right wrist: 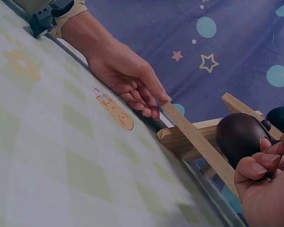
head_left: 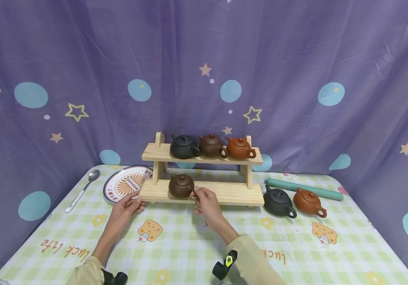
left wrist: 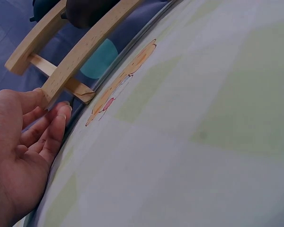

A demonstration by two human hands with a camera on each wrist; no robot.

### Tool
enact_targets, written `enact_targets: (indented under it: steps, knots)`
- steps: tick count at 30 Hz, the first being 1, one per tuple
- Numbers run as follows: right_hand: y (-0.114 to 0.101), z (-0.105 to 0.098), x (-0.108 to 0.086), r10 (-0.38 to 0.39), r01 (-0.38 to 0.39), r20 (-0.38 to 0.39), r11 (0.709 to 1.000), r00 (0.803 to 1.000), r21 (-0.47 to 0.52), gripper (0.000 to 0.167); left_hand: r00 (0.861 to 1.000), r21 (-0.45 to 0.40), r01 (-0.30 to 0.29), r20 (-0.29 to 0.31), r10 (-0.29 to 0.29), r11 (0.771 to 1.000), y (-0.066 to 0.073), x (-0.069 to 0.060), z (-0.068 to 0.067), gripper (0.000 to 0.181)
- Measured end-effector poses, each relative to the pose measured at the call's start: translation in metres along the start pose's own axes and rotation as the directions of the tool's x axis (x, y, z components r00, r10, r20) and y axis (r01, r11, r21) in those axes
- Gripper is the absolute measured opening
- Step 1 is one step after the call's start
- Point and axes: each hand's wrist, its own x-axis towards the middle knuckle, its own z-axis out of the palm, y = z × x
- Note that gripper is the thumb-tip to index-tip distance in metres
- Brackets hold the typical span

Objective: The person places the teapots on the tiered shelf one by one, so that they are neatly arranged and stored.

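Observation:
My right hand pinches the handle of a dark brown teapot, which is at the lower board of a two-tier wooden shelf. Whether the teapot's base touches the board I cannot tell. At the board's left front corner, my left hand grips the end, thumb on top and the other fingers curled below. The right wrist view shows the same brown teapot with fingertips on its handle. On the upper tier stand a black teapot, another brown teapot and an orange-brown teapot.
Right of the shelf, a second black teapot and a second orange-brown teapot stand before a green rolled tube. A patterned plate lies by the shelf's left end, with a spoon farther left. A purple curtain hangs behind.

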Motion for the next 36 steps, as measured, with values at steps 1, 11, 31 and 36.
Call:
enact_targets:
  steps: [1, 11, 31, 36]
  knots:
    - [0.0, 0.0, 0.0, 0.0, 0.0, 0.0, 1.0, 1.0, 0.001, 0.033, 1.0, 0.001, -0.001, 0.0, 0.001, 1.0, 0.0, 0.0, 0.0, 0.044]
    - [0.0, 0.005, 0.0, -0.006, 0.006, -0.016, 1.0, 1.0, 0.002, 0.033, 1.0, -0.015, 0.004, 0.008, -0.003, 1.0, 0.0, 0.0, -0.001, 0.046]
    - [0.001, 0.013, 0.001, -0.014, 0.014, -0.013, 1.0, 1.0, 0.0, 0.036, 1.0, -0.005, 0.005, 0.004, -0.005, 1.0, 0.0, -0.001, -0.001, 0.045]
    - [0.001, 0.012, 0.002, -0.008, 0.008, -0.007, 1.0, 1.0, 0.001, 0.035, 1.0, -0.001, -0.002, 0.003, 0.002, 1.0, 0.0, -0.001, 0.0, 0.044]
